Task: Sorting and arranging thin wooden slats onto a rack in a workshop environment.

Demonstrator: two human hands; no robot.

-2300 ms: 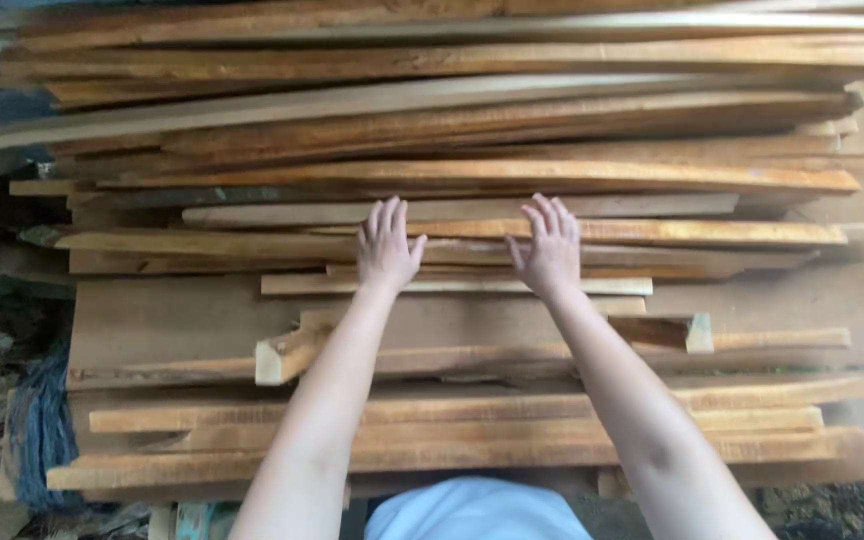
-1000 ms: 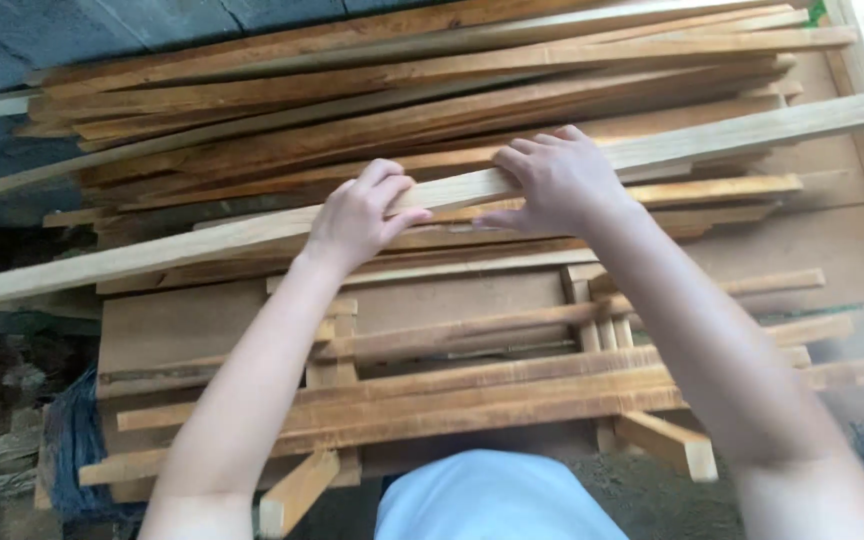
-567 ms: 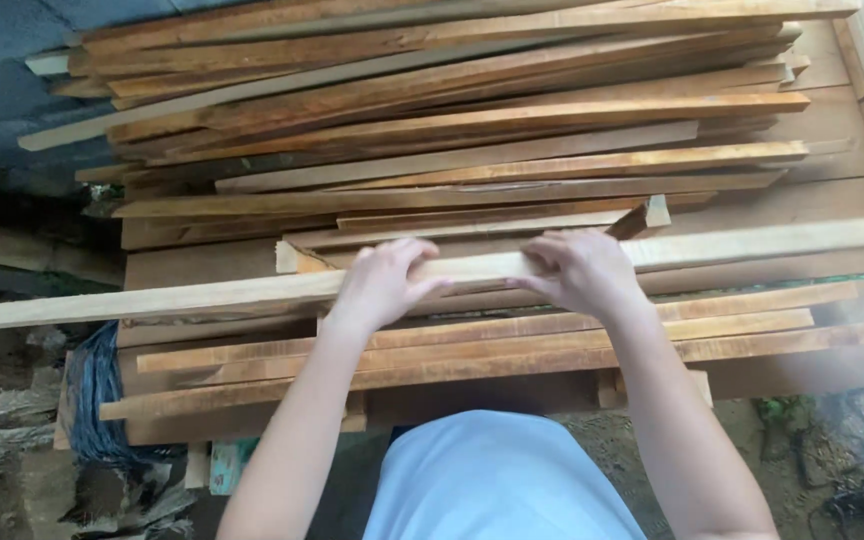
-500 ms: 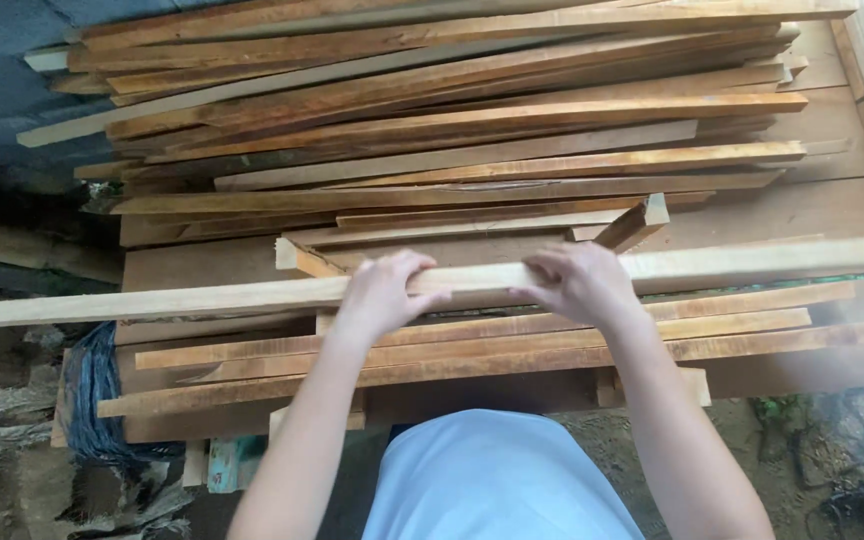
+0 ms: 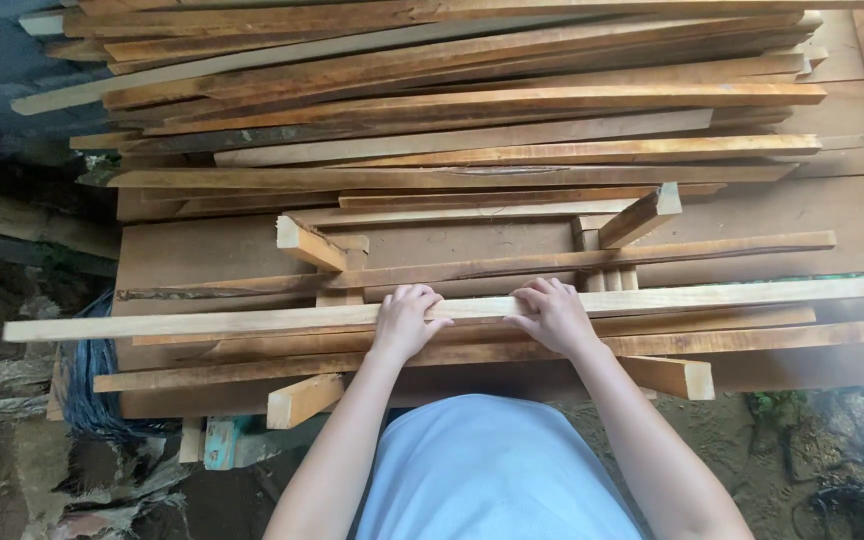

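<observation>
Long pale strip lying crosswise near the front edge of the wooden platform, gripped by left hand and right hand, fingers curled over it. Mid-carry, seemingly; next, probably steady level pull clear of the stacked slats.

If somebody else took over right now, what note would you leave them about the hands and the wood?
Left hand: closed in a grip on the long pale wooden strip.
Right hand: gripping the same strip, a little to the right.
The strip lies crosswise at the near edge of the brown wooden platform, over thinner slats.
The big stack of long brown wooden slats sits at the far side.
Done: one strip is off the stack, near the body.
Left: the stack remains; the strip is not yet let go.
</observation>
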